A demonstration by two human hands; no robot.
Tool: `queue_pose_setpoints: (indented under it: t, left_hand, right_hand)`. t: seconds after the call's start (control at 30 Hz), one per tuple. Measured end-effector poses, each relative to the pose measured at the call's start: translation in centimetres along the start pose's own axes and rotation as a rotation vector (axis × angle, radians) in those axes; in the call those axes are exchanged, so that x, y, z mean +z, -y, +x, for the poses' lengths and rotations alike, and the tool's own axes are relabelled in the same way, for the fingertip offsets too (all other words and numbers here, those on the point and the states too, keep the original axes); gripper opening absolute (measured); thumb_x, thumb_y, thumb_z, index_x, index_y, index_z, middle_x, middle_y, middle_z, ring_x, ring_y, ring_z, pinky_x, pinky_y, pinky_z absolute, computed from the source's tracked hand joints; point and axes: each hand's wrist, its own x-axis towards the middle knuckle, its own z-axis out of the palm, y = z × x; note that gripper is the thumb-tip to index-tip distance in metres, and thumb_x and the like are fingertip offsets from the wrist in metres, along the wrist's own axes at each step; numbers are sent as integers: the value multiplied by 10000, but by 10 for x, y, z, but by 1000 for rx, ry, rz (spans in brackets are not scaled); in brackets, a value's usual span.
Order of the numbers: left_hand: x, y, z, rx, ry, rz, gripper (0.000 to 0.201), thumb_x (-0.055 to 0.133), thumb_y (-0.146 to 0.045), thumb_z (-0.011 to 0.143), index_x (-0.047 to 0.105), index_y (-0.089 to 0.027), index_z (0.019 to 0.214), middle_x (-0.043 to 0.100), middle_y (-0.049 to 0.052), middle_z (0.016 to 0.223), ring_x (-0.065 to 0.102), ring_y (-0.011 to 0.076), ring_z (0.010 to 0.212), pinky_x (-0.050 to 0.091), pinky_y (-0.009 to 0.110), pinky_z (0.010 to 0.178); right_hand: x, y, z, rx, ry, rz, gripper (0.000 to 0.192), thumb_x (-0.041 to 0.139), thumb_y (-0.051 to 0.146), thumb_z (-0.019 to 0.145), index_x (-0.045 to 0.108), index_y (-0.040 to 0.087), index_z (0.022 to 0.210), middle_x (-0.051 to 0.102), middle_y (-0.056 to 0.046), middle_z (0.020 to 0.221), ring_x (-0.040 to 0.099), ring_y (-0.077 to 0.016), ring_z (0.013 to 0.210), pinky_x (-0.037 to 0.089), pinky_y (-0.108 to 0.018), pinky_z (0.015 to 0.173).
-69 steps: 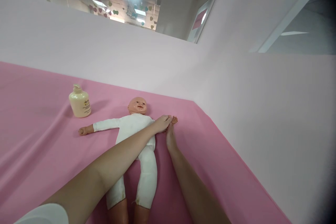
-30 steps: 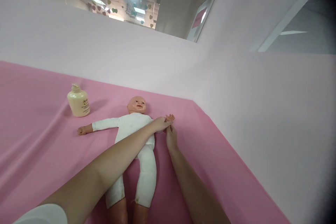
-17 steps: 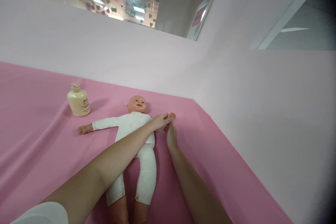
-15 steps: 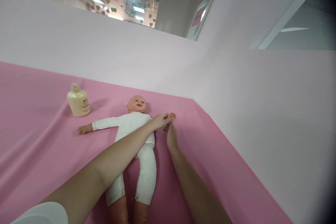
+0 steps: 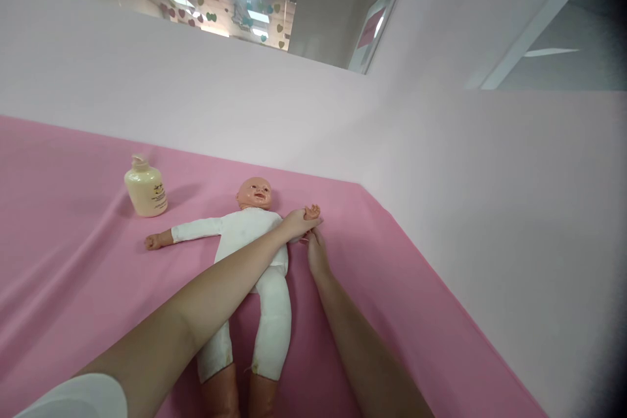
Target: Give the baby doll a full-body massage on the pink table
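Observation:
A baby doll with a cloth body and a plastic head lies face up, its legs towards me. My left hand reaches across its chest and is closed around the forearm on the doll's right-hand side in view. The doll's small plastic hand sticks out beyond my fingers. Just below, my right hand curls in against the same arm from the outer side, its fingertips partly hidden under my left hand. The other doll arm stretches out to the left, untouched.
A cream pump bottle stands to the left of the doll's head. Pink sheeting with some folds covers the surface. A white wall with a window rises behind, and another wall borders the right side.
Both my hands have shifted slightly left along the doll's arm. The doll's small hand has tilted a little up and left. The bottle and the doll's body stay put.

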Motion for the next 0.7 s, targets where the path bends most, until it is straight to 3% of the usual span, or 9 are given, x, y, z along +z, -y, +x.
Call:
queue_pose_setpoints:
  t: [0.13, 0.3, 0.43, 0.53, 0.7]
  left_hand:
    - [2, -1, 0, 8, -14, -31, 532, 511, -670, 853, 635, -161, 762, 640, 27, 664, 621, 174, 667, 471, 273, 620]
    - [6, -6, 0, -70, 7, -240, 538, 367, -633, 938, 614, -173, 806, 616, 27, 640, 611, 171, 615, 457, 280, 556]
    - [5, -10, -1, -6, 3, -157, 508, 392, -594, 938, 599, -172, 743, 595, 13, 625, 580, 153, 627, 446, 266, 587]
    - [3, -8, 1, 69, -2, -56, 478, 480, -584, 889, 566, -169, 667, 559, -13, 616, 538, 136, 640, 424, 260, 619]
    - [3, -4, 5, 158, 3, -40, 361, 606, -511, 810, 576, -168, 703, 576, -32, 682, 529, 124, 679, 421, 256, 669]
  right_hand:
    - [-1, 2, -1, 0, 36, -6, 385, 487, 476, 851, 684, 216, 1055, 728, -89, 1058, 673, -263, 940, 550, -421, 802]
    - [-1, -3, 2, 8, 10, 3, 379, 458, 501, 864, 676, 227, 1009, 725, -70, 986, 674, -234, 876, 543, -368, 760]
    - [0, -3, 2, -3, -60, 50, 484, 390, 563, 893, 665, 202, 1061, 732, -80, 981, 681, -220, 859, 555, -350, 751]
    - [0, 3, -1, -31, -61, 62, 539, 382, 575, 905, 634, 174, 1164, 717, -102, 1098, 681, -235, 990, 561, -368, 819]
    - [1, 13, -6, -82, -67, 36, 503, 417, 532, 918, 591, 179, 1232, 666, -110, 1232, 624, -243, 1162, 514, -401, 972]
